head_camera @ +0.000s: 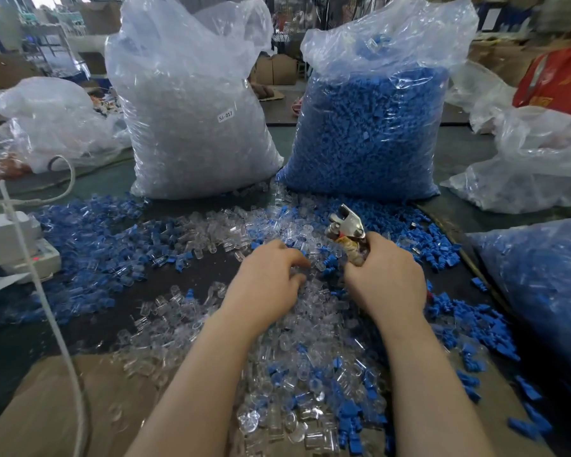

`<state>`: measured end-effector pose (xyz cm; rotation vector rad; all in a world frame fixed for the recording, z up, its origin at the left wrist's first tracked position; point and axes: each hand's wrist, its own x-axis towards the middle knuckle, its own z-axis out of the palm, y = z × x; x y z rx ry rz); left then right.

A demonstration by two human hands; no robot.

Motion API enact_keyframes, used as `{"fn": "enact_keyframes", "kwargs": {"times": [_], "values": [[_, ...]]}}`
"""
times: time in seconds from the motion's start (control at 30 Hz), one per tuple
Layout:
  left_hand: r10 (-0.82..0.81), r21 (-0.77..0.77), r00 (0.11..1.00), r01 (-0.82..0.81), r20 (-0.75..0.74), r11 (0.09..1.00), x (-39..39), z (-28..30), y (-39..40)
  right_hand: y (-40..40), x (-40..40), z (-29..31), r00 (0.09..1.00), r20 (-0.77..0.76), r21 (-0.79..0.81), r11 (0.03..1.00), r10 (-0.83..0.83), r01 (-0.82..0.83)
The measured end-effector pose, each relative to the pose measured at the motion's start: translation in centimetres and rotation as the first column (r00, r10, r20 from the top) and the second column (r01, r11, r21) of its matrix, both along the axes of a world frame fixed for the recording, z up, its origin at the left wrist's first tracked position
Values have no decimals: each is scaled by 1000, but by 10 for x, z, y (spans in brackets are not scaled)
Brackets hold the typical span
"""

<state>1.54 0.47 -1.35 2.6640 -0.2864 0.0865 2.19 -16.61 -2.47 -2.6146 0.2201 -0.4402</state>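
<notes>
Pliers (349,225) with a metal head sit in the right hand (388,275), whose fingers curl round the handles. The head points far and a little left, above the pile. The left hand (267,278) lies just left of it, fingers curled down into the clear caps (310,324). Whether it already pinches one I cannot tell, since the fingertips are lost among the pieces. Caps and blue plugs (442,249) lie mixed and loose across the dark table (185,275), thickest in the middle and near side, right under both hands.

Each cap looks small, light, stiff and thin-walled, and glossy enough to be slippery. A fingertip pinch across its sides, thumb against forefinger, should serve better than a scoop. Squeezed hard in the pliers it could well crack, so a gentle close seems wise. The plugs look matte and probably easier to grip. On the far side stand a clear bag (192,127) on the left and a blue bag (370,133) on the right, both full. They would likely be heavy and slack to lift.
</notes>
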Motion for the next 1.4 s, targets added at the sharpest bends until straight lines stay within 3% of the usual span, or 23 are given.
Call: {"fn": "enact_keyframes", "kwargs": {"times": [0.13,0.4,0.53,0.83,1.1,1.2,1.3,1.4], "values": [[-33,29,998,34,-45,999,-1,-4,-2,-4,0,2,992,-70,-57,993,-107,103],[-41,33,998,42,-40,999,0,-5,-4,14,0,-2,987,-65,-167,974,145,-154],[-25,1,997,25,-67,1000,0,-5,-5,15,2,-9,983,-94,-222,960,155,-173],[-17,-7,996,17,-83,1000,-3,-3,-4,16,3,-12,987,-72,-173,973,144,-155],[69,-178,997,-75,-42,981,-2,-5,-3,16,2,-6,992,18,-40,992,122,-121],[108,-383,992,-127,-68,915,-2,-3,-2,15,2,-4,990,66,27,992,121,-123],[88,-638,978,-191,-190,746,-4,2,-1,14,2,-3,988,115,132,984,104,-119],[39,-768,953,-267,-301,582,-3,6,0,12,2,-2,984,153,255,959,86,-123]]}}
